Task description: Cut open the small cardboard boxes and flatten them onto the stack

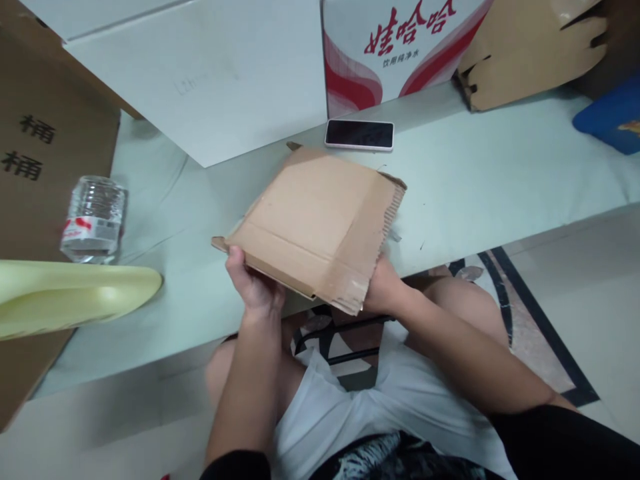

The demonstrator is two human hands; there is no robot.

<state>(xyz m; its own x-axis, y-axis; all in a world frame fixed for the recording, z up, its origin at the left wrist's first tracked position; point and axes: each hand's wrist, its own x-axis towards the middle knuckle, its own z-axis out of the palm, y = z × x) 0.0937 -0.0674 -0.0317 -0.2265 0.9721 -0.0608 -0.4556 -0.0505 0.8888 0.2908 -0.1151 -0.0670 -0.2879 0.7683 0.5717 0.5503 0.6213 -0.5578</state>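
A flat brown cardboard box (315,213) with a torn, ragged right edge is tilted over the front of the pale green table. My left hand (254,283) grips its near left corner, the thumb on the edge and the other fingers underneath. At the near right edge, my right hand (383,287) reaches under or inside the torn end, and its fingers are hidden by the cardboard. Just behind the box lies a phone (359,135) with a dark screen.
A white box (215,80) and a red-and-white printed box (395,60) stand at the back. Cut cardboard (535,57) and a blue object (613,120) are at the right. On the left are a clear bottle (94,220), a yellow-green object (75,297) and a large brown carton (45,167).
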